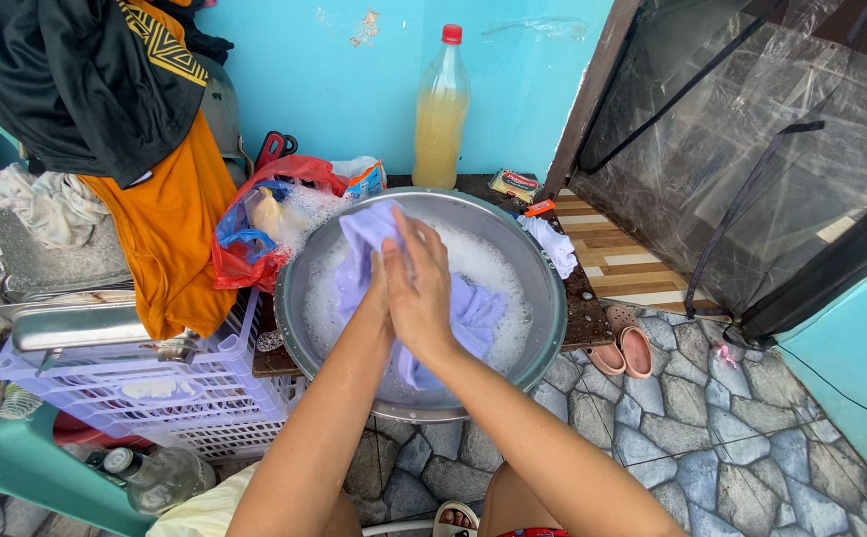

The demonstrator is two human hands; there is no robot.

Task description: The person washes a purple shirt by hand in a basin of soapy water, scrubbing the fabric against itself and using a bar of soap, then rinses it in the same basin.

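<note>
Head view: both the left hand [379, 288] and right hand [421, 288] clamp the pale lilac cloth [473, 313] over the round steel basin [424, 298]; vigorous rubbing might slop suds over its rim.

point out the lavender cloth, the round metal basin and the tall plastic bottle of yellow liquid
lavender cloth [473, 313]: head view, on the wet fold right of the hands
round metal basin [551, 298]: head view, on its right rim
tall plastic bottle of yellow liquid [439, 124]: head view, on its middle
</note>
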